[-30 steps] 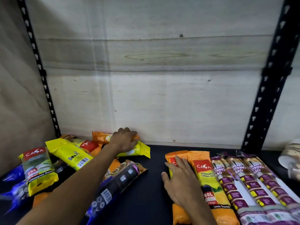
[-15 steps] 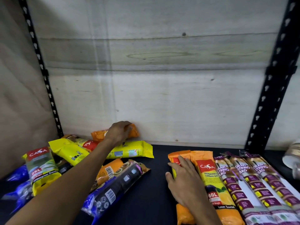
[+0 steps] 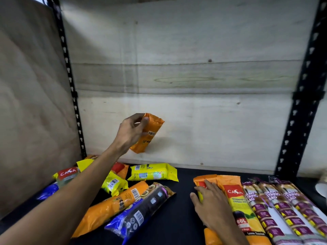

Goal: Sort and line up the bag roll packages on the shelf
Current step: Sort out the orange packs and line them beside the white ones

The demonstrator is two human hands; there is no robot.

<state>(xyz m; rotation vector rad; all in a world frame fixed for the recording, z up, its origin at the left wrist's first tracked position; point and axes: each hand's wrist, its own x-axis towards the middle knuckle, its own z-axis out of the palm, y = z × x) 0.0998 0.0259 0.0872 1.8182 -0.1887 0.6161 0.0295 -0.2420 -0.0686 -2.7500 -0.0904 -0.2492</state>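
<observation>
In the head view, the shelf point(image 3: 185, 218) had a flat black top. Behind it stood a pale wood back wall point(image 3: 185, 76) with knots and long grain lines. A brown board point(image 3: 31, 103) closed the left side. Black metal posts with holes stood at the left point(image 3: 70, 89) and the right point(image 3: 299, 103) of the wall.

The left hand point(image 3: 131, 131) was up in the air in front of the back wall, well above the shelf. Its fingers and thumb were curled around a small orange package point(image 3: 150, 135), which hung tilted with a barcode showing.

The right hand point(image 3: 210, 202) lay flat with straight fingers on an orange package point(image 3: 203, 182) at the left end of a neat row. Right beside it was an orange CASA package point(image 3: 237, 197), then three purple drawstring bag packages point(image 3: 276, 206) side by side.

To the left of the row was a loose pile. A yellow package point(image 3: 154, 172) lay near the back wall. A long orange roll point(image 3: 113, 206) and a dark blue roll point(image 3: 141, 211) lay slanted side by side. More yellow packages point(image 3: 113, 184) and a blue one point(image 3: 47, 190) sat near the brown board.
</observation>
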